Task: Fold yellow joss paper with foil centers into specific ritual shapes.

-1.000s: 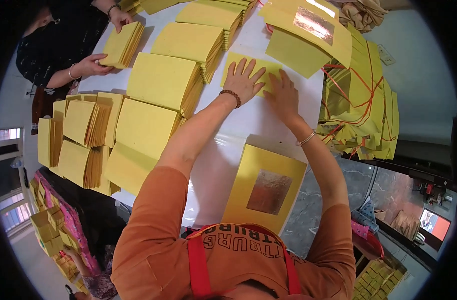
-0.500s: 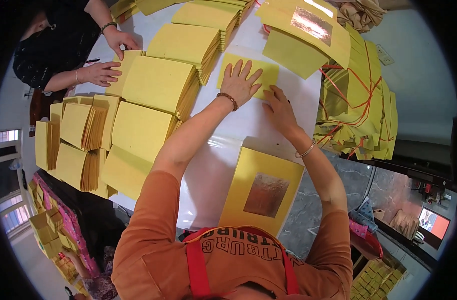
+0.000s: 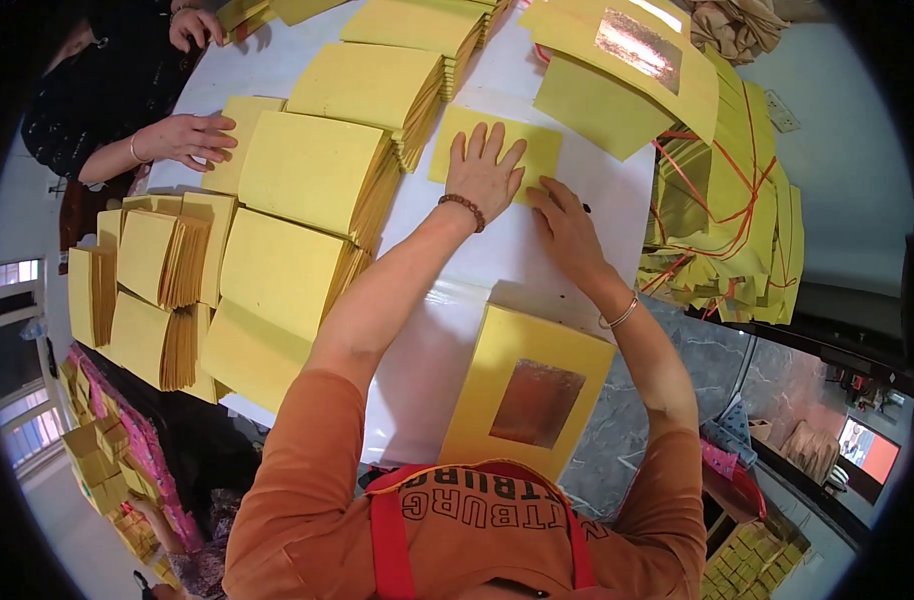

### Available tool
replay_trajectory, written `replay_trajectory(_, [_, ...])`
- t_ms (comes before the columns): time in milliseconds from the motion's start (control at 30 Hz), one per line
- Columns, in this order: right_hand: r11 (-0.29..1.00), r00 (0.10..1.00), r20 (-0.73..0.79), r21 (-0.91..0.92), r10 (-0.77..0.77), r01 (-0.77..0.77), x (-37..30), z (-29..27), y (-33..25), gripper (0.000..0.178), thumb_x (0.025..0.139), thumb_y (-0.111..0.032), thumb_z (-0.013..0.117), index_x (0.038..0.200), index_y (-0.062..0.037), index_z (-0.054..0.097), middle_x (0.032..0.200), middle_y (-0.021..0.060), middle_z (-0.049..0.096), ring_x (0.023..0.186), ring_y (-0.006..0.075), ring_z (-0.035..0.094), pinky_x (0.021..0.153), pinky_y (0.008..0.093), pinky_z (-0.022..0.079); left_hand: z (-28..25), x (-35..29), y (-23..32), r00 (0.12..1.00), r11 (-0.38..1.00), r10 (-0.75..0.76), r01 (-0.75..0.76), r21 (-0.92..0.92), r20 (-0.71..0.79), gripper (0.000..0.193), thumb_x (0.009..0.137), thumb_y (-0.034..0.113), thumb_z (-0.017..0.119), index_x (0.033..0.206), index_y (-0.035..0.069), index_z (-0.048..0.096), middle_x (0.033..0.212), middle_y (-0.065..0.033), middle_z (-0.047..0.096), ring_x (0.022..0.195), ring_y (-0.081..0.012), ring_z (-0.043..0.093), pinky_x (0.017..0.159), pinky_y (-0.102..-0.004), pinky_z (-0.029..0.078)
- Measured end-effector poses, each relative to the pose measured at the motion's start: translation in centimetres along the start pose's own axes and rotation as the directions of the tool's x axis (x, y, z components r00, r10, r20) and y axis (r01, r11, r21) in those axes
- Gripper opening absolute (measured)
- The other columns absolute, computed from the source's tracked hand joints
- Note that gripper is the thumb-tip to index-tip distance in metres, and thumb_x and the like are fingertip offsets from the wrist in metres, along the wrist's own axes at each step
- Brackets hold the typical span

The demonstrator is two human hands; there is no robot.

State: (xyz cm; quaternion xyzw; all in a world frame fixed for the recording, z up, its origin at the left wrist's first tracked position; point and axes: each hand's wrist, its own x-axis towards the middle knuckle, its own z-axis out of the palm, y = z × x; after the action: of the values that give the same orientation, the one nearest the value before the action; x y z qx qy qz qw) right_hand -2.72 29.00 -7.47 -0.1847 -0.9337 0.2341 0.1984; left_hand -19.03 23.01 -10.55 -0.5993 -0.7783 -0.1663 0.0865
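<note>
So the yellow sheet (image 3: pixel 497 150) you're working on lies flat on the white tabletop (image 3: pixel 497 270), out in front of you near the far side, right beside the tall stacks of yellow paper. Your left hand (image 3: pixel 484 172) is pressed flat on it, fingers spread, so no grip there, just an open palm holding it down. Your right hand (image 3: pixel 567 222) sits just beside it at the sheet's lower right edge, fingers stretched out flat on the paper and tabletop, also not clenched on anything.

Closer to your chest there's a yellow sheet with a coppery foil square (image 3: pixel 532 395) in the middle, lying partly over the tabletop edge. To your left, the tabletop carries big stacks of folded yellow paper (image 3: pixel 312 175), with smaller bundles (image 3: pixel 162 260) standing past them. At the far side, a sheet with a shiny foil patch (image 3: pixel 637 50) lies on top of more yellow paper. To your right, bundles tied with red string (image 3: pixel 722 210) are piled up off the tabletop edge.

Another person's hand (image 3: pixel 187 138) rests on a stack at the upper left. The floor on your right looks like grey marbled stone (image 3: pixel 657 400), and boxes of more yellow packs (image 3: pixel 102 460) sit low on your left.
</note>
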Motion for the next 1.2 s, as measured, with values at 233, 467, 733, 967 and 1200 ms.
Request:
replay_trajectory(233, [0.905, 0.987, 0.008, -0.398, -0.158, 0.148, 0.1, -0.7, 0.2, 0.029, 0.080, -0.012, 0.058, 0.109, -0.0081, 0.057, 0.117, 0.0084, 0.051, 0.112, 0.0252, 0.046, 0.092, 0.0430, 0.036, -0.2, 0.3, 0.1, 1.000, 1.000, -0.005, 0.006, -0.020, 0.024, 0.040, 0.089, 0.032, 0.045, 0.126, 0.018, 0.045, 0.136, -0.0142, 0.035, 0.126, -0.0334, 0.029, 0.101, -0.0534, 0.020])
replay_trajectory(467, [0.916, 0.974, 0.218, -0.377, -0.056, 0.137, 0.9, -1.5, 0.2, 0.032, 0.080, -0.017, 0.058, 0.111, -0.0121, 0.056, 0.118, 0.0045, 0.051, 0.116, 0.0203, 0.043, 0.093, 0.0518, 0.030, -1.1, 0.7, -0.9, 0.994, 0.968, -0.059, 0.080, -0.238, 0.095, 0.043, 0.087, 0.035, 0.046, 0.126, 0.015, 0.047, 0.136, -0.0168, 0.035, 0.127, -0.0357, 0.026, 0.101, -0.0530, 0.019])
replay_trajectory(733, [0.959, 0.981, 0.185, -0.285, 0.051, 0.004, 1.6, -4.0, -1.3, 0.026, 0.079, -0.012, 0.059, 0.105, -0.0130, 0.060, 0.111, 0.0039, 0.057, 0.107, 0.0206, 0.051, 0.091, 0.0459, 0.033, -7.4, -2.6, 1.5, 0.961, 0.706, -0.274, 0.179, -0.685, -0.031, 0.032, 0.082, 0.020, 0.051, 0.109, 0.005, 0.058, 0.116, -0.0156, 0.053, 0.111, -0.0314, 0.046, 0.092, -0.0424, 0.036])
replay_trajectory(967, [0.940, 0.956, -0.177, 0.290, 0.235, -0.178, -5.3, -8.2, -5.9, 0.024, 0.081, -0.010, 0.060, 0.106, -0.0094, 0.060, 0.103, 0.0084, 0.060, 0.091, 0.0224, 0.057, 0.075, 0.0320, 0.045, -15.3, -10.2, 5.5, 0.953, 0.297, -0.286, 0.187, -0.936, 0.099, 0.020, 0.083, 0.007, 0.053, 0.102, 0.002, 0.059, 0.099, -0.0122, 0.061, 0.085, -0.0215, 0.059, 0.076, -0.0303, 0.047])
replay_trajectory(1200, [0.638, 0.693, -0.239, 0.660, 0.680, -0.397, -20.0, -8.6, -13.2, 0.022, 0.088, -0.010, 0.056, 0.109, -0.0024, 0.059, 0.093, 0.0021, 0.060, 0.080, 0.0067, 0.053, 0.070, 0.0208, 0.043, -19.8, -17.5, 10.0, 1.000, 0.389, 0.020, 0.001, -0.921, 0.010, 0.018, 0.083, -0.004, 0.053, 0.098, 0.002, 0.060, 0.090, -0.0099, 0.060, 0.070, -0.0179, 0.057, 0.060, -0.0270, 0.047])
